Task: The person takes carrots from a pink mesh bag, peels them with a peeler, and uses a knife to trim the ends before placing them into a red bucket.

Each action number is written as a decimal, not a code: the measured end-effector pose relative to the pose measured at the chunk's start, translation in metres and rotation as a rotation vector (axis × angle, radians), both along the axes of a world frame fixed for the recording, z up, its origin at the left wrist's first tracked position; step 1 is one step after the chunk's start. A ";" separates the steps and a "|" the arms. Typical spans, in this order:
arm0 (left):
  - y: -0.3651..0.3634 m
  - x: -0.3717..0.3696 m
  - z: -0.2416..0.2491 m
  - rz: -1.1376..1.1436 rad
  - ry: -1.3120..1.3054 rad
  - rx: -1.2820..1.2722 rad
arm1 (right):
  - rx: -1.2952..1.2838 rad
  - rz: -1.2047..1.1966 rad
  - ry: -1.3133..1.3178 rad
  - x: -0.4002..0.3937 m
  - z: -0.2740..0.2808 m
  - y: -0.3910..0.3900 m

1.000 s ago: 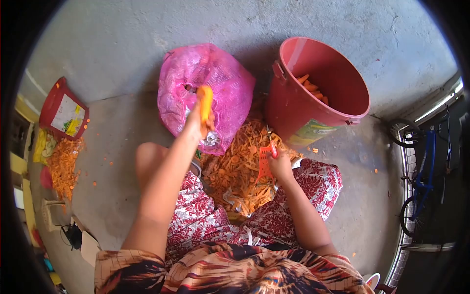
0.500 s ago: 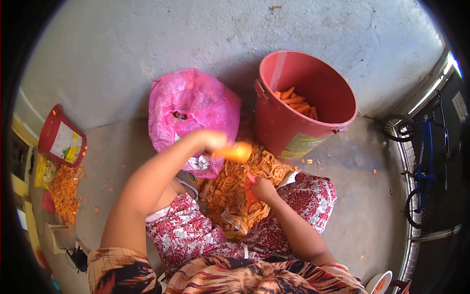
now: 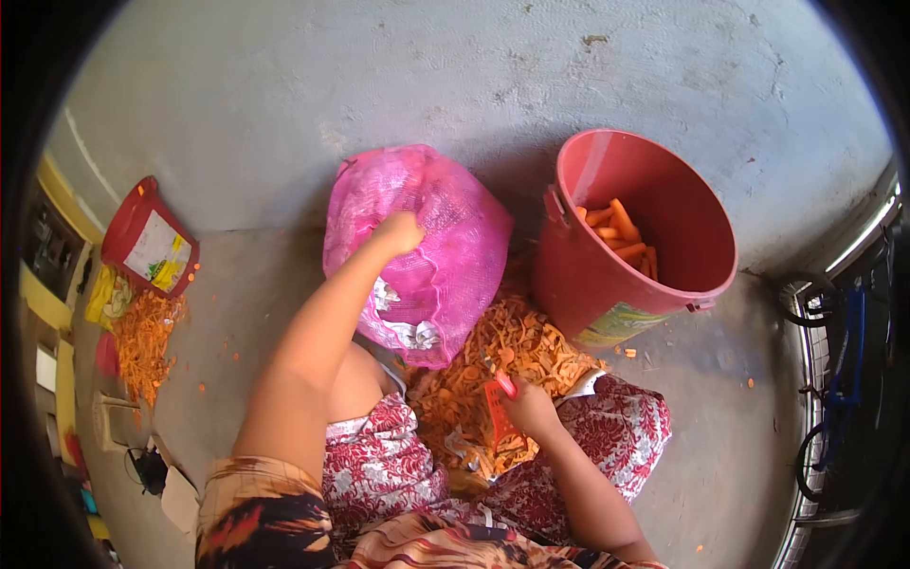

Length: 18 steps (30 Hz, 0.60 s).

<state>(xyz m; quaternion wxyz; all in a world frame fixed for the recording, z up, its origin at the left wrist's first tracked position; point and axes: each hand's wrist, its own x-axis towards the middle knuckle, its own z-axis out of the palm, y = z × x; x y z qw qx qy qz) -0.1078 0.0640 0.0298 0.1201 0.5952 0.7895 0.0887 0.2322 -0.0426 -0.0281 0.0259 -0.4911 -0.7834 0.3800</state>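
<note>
My left hand (image 3: 402, 233) is at the opening of the pink woven sack (image 3: 464, 237), its fingers bent down and hidden at the sack's folds. Whatever it may hold does not show. My right hand (image 3: 531, 410) is closed round the red peeler (image 3: 503, 389), over a heap of orange peelings (image 3: 464, 379) between my legs. Behind that hand stands a tall red bucket (image 3: 592, 275) with several peeled carrots (image 3: 621, 228) inside.
A smaller red bucket (image 3: 156, 237) leans at the far left, beside shredded orange peelings (image 3: 142, 346) and a yellow bag (image 3: 109, 296). A blue bicycle (image 3: 844, 370) is at the right edge. The wall (image 3: 455, 76) rises behind the sack.
My left hand has moved up to the sack's opening, and the orange carrot it held no longer shows. My right hand still holds the peeler. The whole view has shifted a little.
</note>
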 end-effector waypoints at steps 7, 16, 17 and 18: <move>-0.062 0.025 -0.072 -0.226 0.257 -0.336 | -0.008 0.040 -0.040 -0.012 -0.006 0.006; -0.036 0.007 -0.056 -0.089 0.038 -0.299 | -0.092 0.157 -0.090 -0.032 -0.005 0.009; -0.032 0.002 -0.057 -0.092 -0.002 -0.290 | -0.091 0.168 -0.085 -0.034 -0.005 0.010; -0.028 -0.006 -0.058 -0.096 -0.041 -0.281 | -0.091 0.168 -0.083 -0.037 -0.005 0.010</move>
